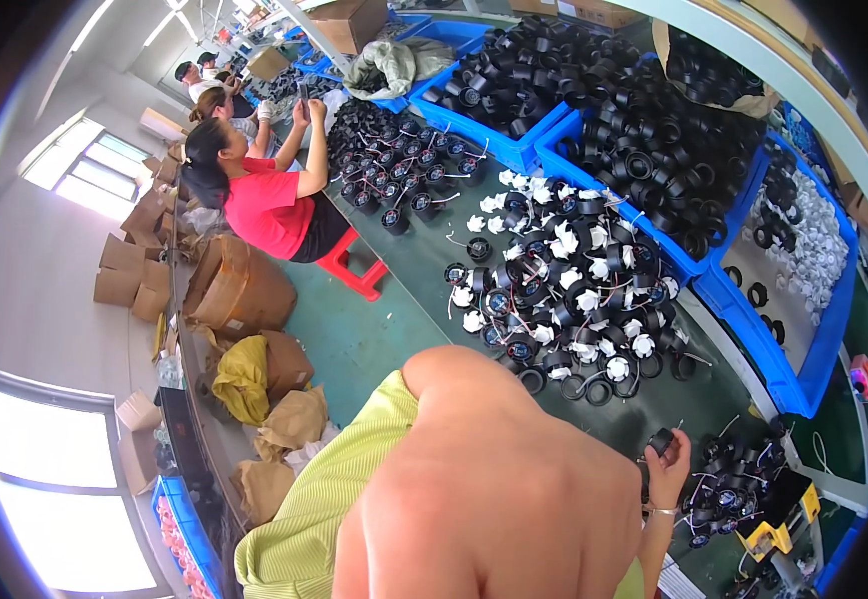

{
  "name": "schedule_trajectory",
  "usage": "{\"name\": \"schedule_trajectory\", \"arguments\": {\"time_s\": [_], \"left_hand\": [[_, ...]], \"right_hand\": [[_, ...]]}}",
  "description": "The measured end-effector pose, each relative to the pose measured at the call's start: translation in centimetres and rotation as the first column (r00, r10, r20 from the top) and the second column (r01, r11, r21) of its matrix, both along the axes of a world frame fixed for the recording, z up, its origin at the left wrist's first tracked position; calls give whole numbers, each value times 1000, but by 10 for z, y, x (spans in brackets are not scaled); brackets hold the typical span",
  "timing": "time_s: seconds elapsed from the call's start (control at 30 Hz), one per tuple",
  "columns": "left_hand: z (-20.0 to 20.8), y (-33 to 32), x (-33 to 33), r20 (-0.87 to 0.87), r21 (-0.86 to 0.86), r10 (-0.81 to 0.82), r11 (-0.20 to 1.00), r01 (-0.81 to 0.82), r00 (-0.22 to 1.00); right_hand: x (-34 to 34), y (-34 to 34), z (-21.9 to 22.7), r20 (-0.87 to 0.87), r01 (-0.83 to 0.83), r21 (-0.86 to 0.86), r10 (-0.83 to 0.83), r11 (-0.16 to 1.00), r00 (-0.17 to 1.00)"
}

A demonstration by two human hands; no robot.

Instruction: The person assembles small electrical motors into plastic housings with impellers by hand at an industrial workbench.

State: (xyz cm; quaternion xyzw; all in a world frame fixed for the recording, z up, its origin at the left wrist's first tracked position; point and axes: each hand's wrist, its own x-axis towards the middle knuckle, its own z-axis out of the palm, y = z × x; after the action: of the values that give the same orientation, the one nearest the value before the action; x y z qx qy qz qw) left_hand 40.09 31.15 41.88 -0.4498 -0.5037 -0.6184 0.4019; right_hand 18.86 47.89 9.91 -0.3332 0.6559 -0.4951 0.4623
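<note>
My left hand (pixel 494 499) is raised very close to the camera, its back filling the lower middle. Its fingers run off the lower edge, so I cannot see whether they are open or closed. The arm behind it comes out of a yellow-green ribbed sleeve (pixel 324 489). Lower right, my right hand (pixel 666 469) is closed around a small black round housing (pixel 661 440), with a thin wire end showing near the fingertips. Beside that hand lies a heap of black round parts with wires (pixel 728 489). Farther up the green table (pixel 424 265) spreads a large group of black housings with white pieces (pixel 564 290).
Blue bins (pixel 544 140) along the right side hold heaped black rings (pixel 643 160) and small white parts (pixel 813 240). A yellow-and-black fixture (pixel 778 524) stands at the lower right. A co-worker in red (pixel 269 210) sits at the table's left edge; cartons (pixel 239 285) stand behind.
</note>
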Motion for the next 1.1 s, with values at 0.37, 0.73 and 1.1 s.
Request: {"name": "schedule_trajectory", "arguments": {"time_s": [0.37,0.73,1.1], "left_hand": [[9,11,4,25,-42,-79,996,80,997],[18,14,-4,64,-80,-152,984,157,986],[21,3,-23,110,-107,-224,966,235,968]], "right_hand": [[1,12,-4,-24,10,1,-10,1000,1000],[-1,19,-5,-49,31,-13,-32,999,998],[-9,19,-3,-22,66,-37,-66,997,998]]}}
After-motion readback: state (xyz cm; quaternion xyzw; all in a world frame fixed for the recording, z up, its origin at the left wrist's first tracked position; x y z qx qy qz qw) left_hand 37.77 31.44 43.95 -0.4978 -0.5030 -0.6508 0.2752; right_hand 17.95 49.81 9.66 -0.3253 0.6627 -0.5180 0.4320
